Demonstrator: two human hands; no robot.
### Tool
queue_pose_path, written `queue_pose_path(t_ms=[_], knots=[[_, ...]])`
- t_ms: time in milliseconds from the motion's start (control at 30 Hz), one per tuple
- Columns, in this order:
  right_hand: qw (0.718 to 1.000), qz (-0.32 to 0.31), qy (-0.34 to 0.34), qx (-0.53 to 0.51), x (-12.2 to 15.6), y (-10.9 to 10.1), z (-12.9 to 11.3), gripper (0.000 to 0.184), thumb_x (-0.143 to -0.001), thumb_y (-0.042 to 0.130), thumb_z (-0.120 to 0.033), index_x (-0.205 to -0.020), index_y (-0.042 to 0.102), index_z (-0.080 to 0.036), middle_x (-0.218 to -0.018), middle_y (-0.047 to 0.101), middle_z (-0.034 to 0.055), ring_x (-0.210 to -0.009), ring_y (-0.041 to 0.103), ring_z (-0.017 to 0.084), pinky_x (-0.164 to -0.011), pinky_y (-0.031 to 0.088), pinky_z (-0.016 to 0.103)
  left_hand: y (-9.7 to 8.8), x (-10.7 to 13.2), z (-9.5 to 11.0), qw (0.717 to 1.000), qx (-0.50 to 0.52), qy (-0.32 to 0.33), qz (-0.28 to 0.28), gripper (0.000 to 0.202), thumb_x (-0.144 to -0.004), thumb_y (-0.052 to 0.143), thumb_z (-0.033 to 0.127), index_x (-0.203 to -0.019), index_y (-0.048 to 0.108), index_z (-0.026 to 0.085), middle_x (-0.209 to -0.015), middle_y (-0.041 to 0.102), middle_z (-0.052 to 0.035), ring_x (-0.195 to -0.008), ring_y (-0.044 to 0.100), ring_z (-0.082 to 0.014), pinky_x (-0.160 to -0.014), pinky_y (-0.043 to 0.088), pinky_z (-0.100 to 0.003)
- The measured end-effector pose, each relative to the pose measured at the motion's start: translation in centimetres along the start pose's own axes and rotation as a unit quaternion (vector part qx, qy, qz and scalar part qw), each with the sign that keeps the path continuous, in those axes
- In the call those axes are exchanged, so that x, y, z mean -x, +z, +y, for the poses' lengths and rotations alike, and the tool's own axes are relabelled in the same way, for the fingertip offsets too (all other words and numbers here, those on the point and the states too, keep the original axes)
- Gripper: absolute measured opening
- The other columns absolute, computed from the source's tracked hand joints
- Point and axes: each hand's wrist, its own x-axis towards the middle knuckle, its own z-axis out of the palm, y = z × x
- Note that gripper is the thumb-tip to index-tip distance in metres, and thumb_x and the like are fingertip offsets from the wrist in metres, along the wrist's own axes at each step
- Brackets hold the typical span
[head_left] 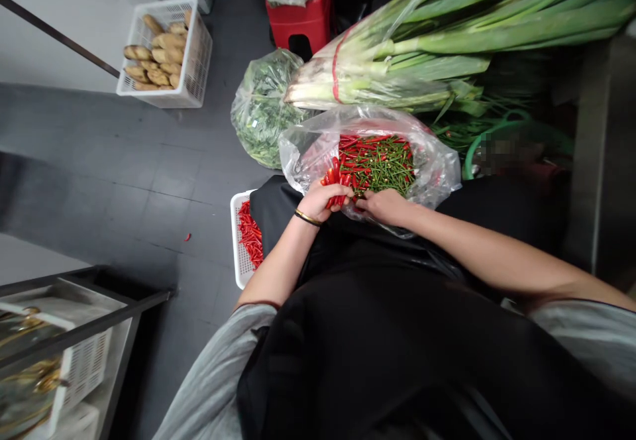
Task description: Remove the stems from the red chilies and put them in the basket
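Observation:
A clear plastic bag [437, 162] lies open in front of my lap, filled with red chilies with green stems [380, 162]. At the bag's near left edge, my left hand [320, 200] is closed around a bunch of red chilies [336, 178], their red ends sticking up past the fingers. My right hand [385, 206] is right beside it, with its fingers pinched together at the stem side of the bunch. What those fingertips hold is too small to make out. To the left of my leg, a white basket [238, 241] contains red chilies [250, 234] without visible stems.
Large leeks [407, 55] in plastic lie beyond the bag, beside a bag of leafy greens [265, 105]. A red stool [303, 19] stands behind. A white crate [196, 72] of brown roots is farther left. A metal rack [124, 324] stands at lower left, a green basin [470, 158] at right.

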Motion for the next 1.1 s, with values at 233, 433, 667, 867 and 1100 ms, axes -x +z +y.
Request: queue_pose_path(t_ms=[233,433,667,867,1100], knots=[[0.953,0.239,0.069,-0.172,0.8,-2.1,2.1,0.025,-0.092,0.046,-0.031,-0.104,0.064,-0.019,-0.102,0.069,0.0098,-0.09,0.064,0.022,-0.079,0.048,0.034,1.0,-0.4,-1.0,0.999,0.023,-0.019,0.02,0.033,-0.053,0.081,0.027,-0.075,0.063,0.009,-0.065,0.068,-0.0053,-0.049,0.058,-0.0098,-0.036,0.027,-0.019],[0.928,0.316,-0.027,-0.198,3.7,-1.5,-2.4,0.039,-0.093,0.043,-0.029,-0.126,0.059,-0.017,-0.127,0.062,0.0164,-0.119,0.056,0.028,-0.1,0.043,0.046,1.5,-1.3,-2.2,0.994,0.094,0.018,0.045,0.032,-0.054,0.081,0.031,-0.067,0.059,0.011,-0.053,0.061,0.0,-0.043,0.051,-0.0076,-0.039,0.033,-0.021],[0.772,0.236,0.061,-0.587,4.2,-1.4,-1.1,0.038,-0.087,0.054,-0.052,-0.105,0.062,-0.019,-0.079,0.069,0.0049,-0.061,0.063,0.015,-0.052,0.05,0.026,1.8,-0.3,-2.2,0.998,0.024,0.04,-0.035,0.036,-0.053,0.082,0.034,-0.072,0.061,0.011,-0.064,0.067,-0.0033,-0.044,0.051,-0.0072,-0.039,0.033,-0.022],[0.797,0.225,0.09,-0.553,2.8,-2.6,1.3,0.046,-0.08,0.058,-0.061,-0.096,0.065,-0.018,-0.072,0.066,0.0028,-0.06,0.062,0.015,-0.053,0.047,0.026,-1.5,3.3,1.6,0.996,-0.028,0.084,-0.023,0.035,-0.056,0.078,0.033,-0.077,0.057,0.015,-0.063,0.066,-0.0024,-0.04,0.049,-0.0073,-0.038,0.033,-0.021],[0.976,0.167,0.097,-0.099,1.0,-2.6,2.3,0.035,-0.093,0.043,-0.037,-0.106,0.068,-0.016,-0.108,0.068,0.0146,-0.092,0.065,0.025,-0.075,0.048,0.034,-16.8,9.1,3.2,0.903,-0.129,0.127,0.391,0.027,-0.06,0.072,0.021,-0.078,0.052,0.017,-0.058,0.055,0.0047,-0.045,0.046,-0.0055,-0.044,0.038,-0.019]])
